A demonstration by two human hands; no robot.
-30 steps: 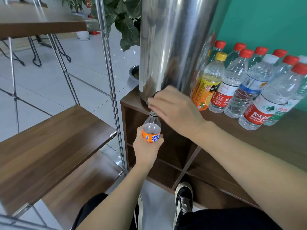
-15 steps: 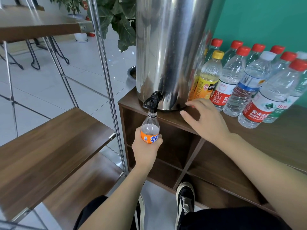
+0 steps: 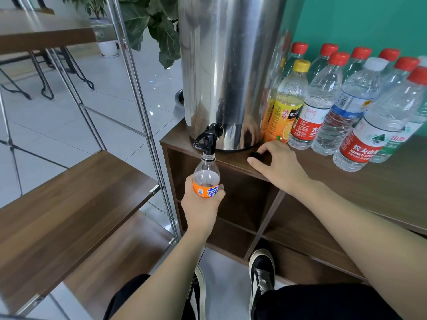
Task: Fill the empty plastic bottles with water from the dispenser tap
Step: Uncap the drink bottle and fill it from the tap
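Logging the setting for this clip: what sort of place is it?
Probably an office or shop break corner: a steel water dispenser on a wooden cubby cabinet, tiled floor, a metal-framed shelf and a potted plant.

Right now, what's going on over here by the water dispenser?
A person is filling a small orange-labelled bottle. The left hand holds it up with its open mouth under the black tap of the steel dispenser. The right hand rests on the cabinet top at a small black cap. Capped bottles stand beside the dispenser.

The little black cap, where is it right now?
The black cap lies on the wooden cabinet top, under the right hand's fingers, just right of the dispenser's tap.
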